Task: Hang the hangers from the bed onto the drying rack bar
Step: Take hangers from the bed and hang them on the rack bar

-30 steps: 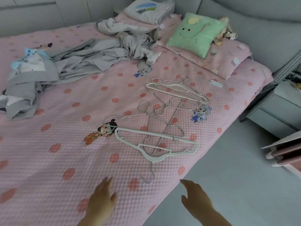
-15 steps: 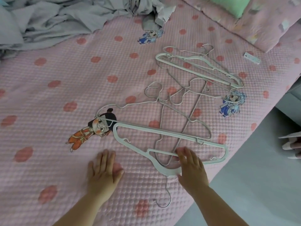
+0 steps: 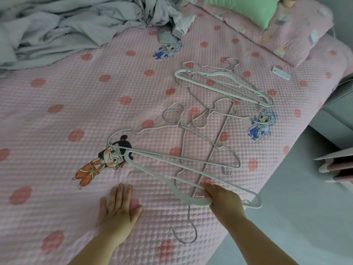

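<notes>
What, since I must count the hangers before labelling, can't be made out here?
Drying rack bar: nowhere in the head view, so its place is unknown.
Wire hangers: tangled over one another, so their number is unclear.
White plastic hanger: its neck is covered by the right hand gripping it.
Small white item: too small to identify.
Green cushion: cut off by the top edge.
</notes>
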`<act>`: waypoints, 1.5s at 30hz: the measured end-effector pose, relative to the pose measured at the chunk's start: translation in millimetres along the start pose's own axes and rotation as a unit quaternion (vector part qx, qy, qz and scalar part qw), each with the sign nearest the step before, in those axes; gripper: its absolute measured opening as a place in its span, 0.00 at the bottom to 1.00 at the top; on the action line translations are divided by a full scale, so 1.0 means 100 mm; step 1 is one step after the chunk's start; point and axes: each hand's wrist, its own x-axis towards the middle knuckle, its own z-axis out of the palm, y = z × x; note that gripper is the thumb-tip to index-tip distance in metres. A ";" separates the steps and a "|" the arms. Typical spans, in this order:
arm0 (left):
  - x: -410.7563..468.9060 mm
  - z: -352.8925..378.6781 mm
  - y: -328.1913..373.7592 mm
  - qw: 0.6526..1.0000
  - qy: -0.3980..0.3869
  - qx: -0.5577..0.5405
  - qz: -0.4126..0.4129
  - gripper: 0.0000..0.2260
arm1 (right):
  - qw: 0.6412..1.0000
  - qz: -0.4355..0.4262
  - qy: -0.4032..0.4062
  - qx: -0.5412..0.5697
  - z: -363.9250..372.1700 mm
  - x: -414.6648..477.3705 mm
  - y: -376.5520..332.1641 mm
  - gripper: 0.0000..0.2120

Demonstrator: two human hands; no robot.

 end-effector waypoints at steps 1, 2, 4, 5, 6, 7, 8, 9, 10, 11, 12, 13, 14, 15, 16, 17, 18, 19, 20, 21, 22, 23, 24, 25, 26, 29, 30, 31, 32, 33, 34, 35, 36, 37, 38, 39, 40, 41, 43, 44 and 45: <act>-0.02 -0.01 -0.01 1.000 0.008 -0.001 0.001 0.55 | 0.999 0.010 -0.026 0.036 -0.04 -0.01 -0.02 0.15; -0.06 -0.04 -0.02 1.000 0.014 0.003 0.000 0.56 | 0.998 0.021 -0.043 0.052 -0.10 -0.02 -0.04 0.15; -0.09 -0.10 -0.05 0.999 0.027 0.021 0.003 0.59 | 0.996 0.035 -0.059 0.060 -0.20 -0.05 -0.04 0.14; -0.13 -0.16 -0.04 0.999 0.025 0.025 0.009 0.59 | 0.993 0.049 -0.075 0.074 -0.26 -0.08 -0.03 0.13; -0.16 -0.21 -0.04 0.999 0.016 0.023 0.018 0.53 | 0.989 0.067 -0.088 0.095 -0.32 -0.11 0.00 0.13; -0.18 -0.26 -0.04 0.999 0.007 0.027 0.023 0.44 | 0.985 0.085 -0.092 0.115 -0.38 -0.14 0.04 0.13; -0.19 -0.31 -0.03 0.999 0.001 0.029 0.024 0.36 | 0.982 0.100 -0.093 0.132 -0.45 -0.17 0.08 0.15; -0.20 -0.37 -0.01 1.000 0.004 0.011 0.027 0.29 | 0.978 0.112 -0.091 0.153 -0.53 -0.21 0.11 0.16; -0.22 -0.41 0.02 0.999 0.009 -0.023 0.027 0.23 | 0.972 0.126 -0.085 0.182 -0.61 -0.25 0.14 0.17; -0.25 -0.48 0.07 0.998 0.010 -0.059 0.027 0.17 | 0.964 0.141 -0.077 0.213 -0.70 -0.29 0.18 0.17; -0.29 -0.56 0.15 0.996 0.008 -0.082 0.034 0.12 | 0.955 0.157 -0.069 0.241 -0.78 -0.34 0.22 0.16; -0.34 -0.65 0.27 0.995 0.005 -0.095 0.044 0.12 | 0.947 0.173 -0.060 0.264 -0.87 -0.40 0.26 0.15; -0.38 -0.74 0.41 0.993 0.005 -0.103 0.060 0.13 | 0.939 0.188 -0.054 0.282 -0.97 -0.46 0.30 0.14; -0.43 -0.82 0.57 0.990 0.006 -0.115 0.083 0.14 | 0.932 0.200 -0.050 0.299 -1.06 -0.54 0.34 0.12; -0.47 -0.91 0.76 0.985 0.015 -0.135 0.109 0.14 | 0.923 0.211 -0.045 0.318 -1.15 -0.63 0.39 0.11; -0.52 -1.01 0.97 0.978 0.027 -0.157 0.135 0.13 | 0.914 0.220 -0.039 0.339 -1.25 -0.73 0.44 0.11; -0.57 -1.10 1.19 0.969 0.038 -0.178 0.166 0.13 | 0.904 0.230 -0.031 0.358 -1.35 -0.85 0.48 0.11; -0.63 -1.18 1.41 0.959 0.043 -0.203 0.194 0.13 | 0.897 0.238 -0.020 0.372 -1.45 -0.97 0.53 0.12; -0.72 -1.27 1.66 0.946 0.044 -0.227 0.225 0.12 | 0.892 0.248 -0.007 0.379 -1.53 -1.10 0.58 0.15; -0.84 -1.35 1.91 0.933 0.034 -0.251 0.256 0.11 | 0.887 0.258 0.009 0.382 -1.60 -1.23 0.64 0.17; -0.99 -1.43 2.15 0.917 0.016 -0.278 0.286 0.09 | 0.883 0.272 0.028 0.382 -1.65 -1.37 0.69 0.18; -1.16 -1.47 2.39 0.901 -0.009 -0.302 0.312 0.09 | 0.874 0.288 0.047 0.390 -1.69 -1.51 0.74 0.19; -1.34 -1.48 2.61 0.885 -0.036 -0.317 0.338 0.09 | 0.865 0.302 0.066 0.395 -1.72 -1.66 0.79 0.20; -1.52 -1.47 2.82 0.875 -0.064 -0.317 0.361 0.10 | 0.862 0.310 0.081 0.393 -1.75 -1.82 0.84 0.20; -1.70 -1.44 3.01 0.869 -0.088 -0.302 0.382 0.11 | 0.862 0.315 0.093 0.386 -1.78 -1.98 0.88 0.21; -2.32 -1.31 3.50 0.849 -0.145 -0.266 0.433 0.14 | 0.858 0.337 0.123 0.368 -1.85 -2.51 0.98 0.22; -2.54 -1.27 3.62 0.841 -0.162 -0.267 0.442 0.14 | 0.852 0.350 0.134 0.366 -1.87 -2.70 1.00 0.22; -2.75 -1.22 3.73 0.834 -0.174 -0.269 0.448 0.15 | 0.843 0.364 0.148 0.366 -1.89 -2.90 1.00 0.23; -2.98 -1.16 3.81 0.827 -0.182 -0.272 0.458 0.14 | 0.834 0.378 0.162 0.367 -1.91 -3.12 0.99 0.23; -3.20 -1.09 3.88 0.820 -0.186 -0.277 0.466 0.12 | 0.827 0.389 0.176 0.366 -1.91 -3.34 0.96 0.24; -3.41 -1.00 3.94 0.813 -0.189 -0.284 0.472 0.09 | 0.822 0.399 0.188 0.361 -1.91 -3.57 0.91 0.25; -3.63 -0.90 3.98 0.811 -0.191 -0.284 0.474 0.07 | 0.817 0.409 0.201 0.354 -1.89 -3.81 0.86 0.26; -3.88 -0.79 4.01 0.809 -0.187 -0.282 0.481 0.09 | 0.812 0.417 0.212 0.348 -1.85 -4.06 0.79 0.26; -4.11 -0.66 4.04 0.807 -0.181 -0.278 0.488 0.13 | 0.807 0.427 0.219 0.345 -1.80 -4.31 0.72 0.26; -4.36 -0.52 4.03 0.802 -0.182 -0.276 0.498 0.14 | 0.800 0.438 0.226 0.343 -1.73 -4.58 0.64 0.26; -4.61 -0.39 4.02 0.793 -0.195 -0.280 0.504 0.16 | 0.793 0.447 0.234 0.341 -1.67 -4.86 0.56 0.26; -4.87 -0.26 4.00 0.782 -0.215 -0.284 0.511 0.14 | 0.788 0.452 0.244 0.338 -1.62 -5.15 0.48 0.25; -5.13 -0.13 3.97 0.773 -0.234 -0.281 0.518 0.12 | 0.785 0.452 0.257 0.337 -1.57 -5.45 0.39 0.25; -5.66 0.09 3.90 0.758 -0.244 -0.263 0.545 0.08 | 0.781 0.447 0.285 0.329 -1.49 -6.06 0.18 0.27; -5.93 0.18 3.86 0.747 -0.241 -0.255 0.565 0.07 | 0.775 0.452 0.302 0.322 -1.46 -6.37 0.08 0.27; -6.18 0.25 3.82 0.734 -0.236 -0.249 0.586 0.06 | 0.763 0.462 0.324 0.315 -1.42 -6.66 -0.01 0.27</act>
